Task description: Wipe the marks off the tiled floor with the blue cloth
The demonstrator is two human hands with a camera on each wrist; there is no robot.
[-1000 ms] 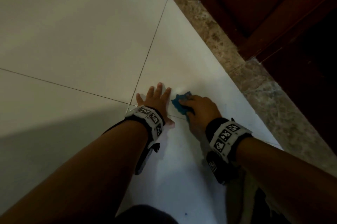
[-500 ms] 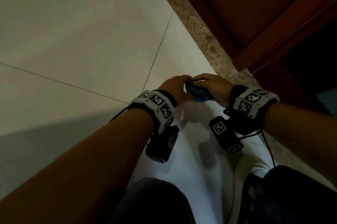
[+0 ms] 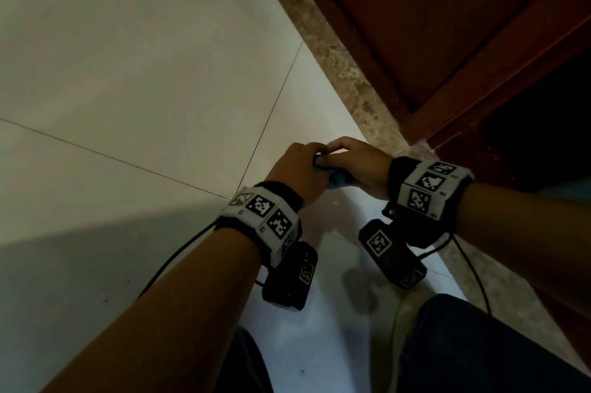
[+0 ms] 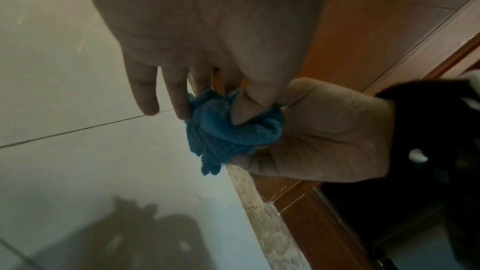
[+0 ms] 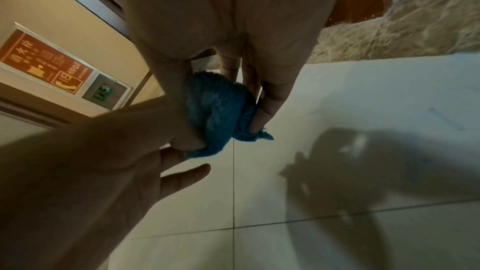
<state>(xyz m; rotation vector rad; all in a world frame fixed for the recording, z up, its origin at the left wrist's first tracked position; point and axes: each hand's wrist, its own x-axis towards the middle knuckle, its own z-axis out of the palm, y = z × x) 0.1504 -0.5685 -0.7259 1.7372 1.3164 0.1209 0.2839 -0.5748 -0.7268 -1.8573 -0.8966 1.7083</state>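
Both hands are up off the floor and meet in the middle, with the blue cloth [image 3: 335, 180] bunched into a small lump between them. The left hand [image 3: 299, 170] pinches the cloth with its thumb [image 4: 244, 110] pushed into the soft folds, while its little finger and the one next to it [image 4: 145, 93] hang down straight and touch nothing. The right hand [image 3: 361, 165] grips the other side of the lump, its fingers curled round it and its thumb pressed against the cloth. A loose bit of the cloth [image 4: 210, 159] hangs down below the hands. From the right wrist view the cloth [image 5: 218, 114] looks like a fuzzy ball, squeezed from both sides. Under the hands lies the tiled floor [image 3: 128, 73], pale and shiny, with thin dark lines where the tiles meet. A few tiny dark specks [image 3: 105, 298] sit on the tile near the person, to the left, and a faint thin scratch-like mark [image 5: 446, 119] shows on the tile in the right wrist view. The shadows of the wrist cameras fall on the floor below the hands. To the right of the tiles runs a speckled stone strip [image 3: 345, 73], and past it, farther right, stands a dark red-brown wooden door [image 3: 447, 25]. Each wrist wears a band with black and white square patterns. The person's dark trouser knees [image 3: 479, 344] show at the near edge.
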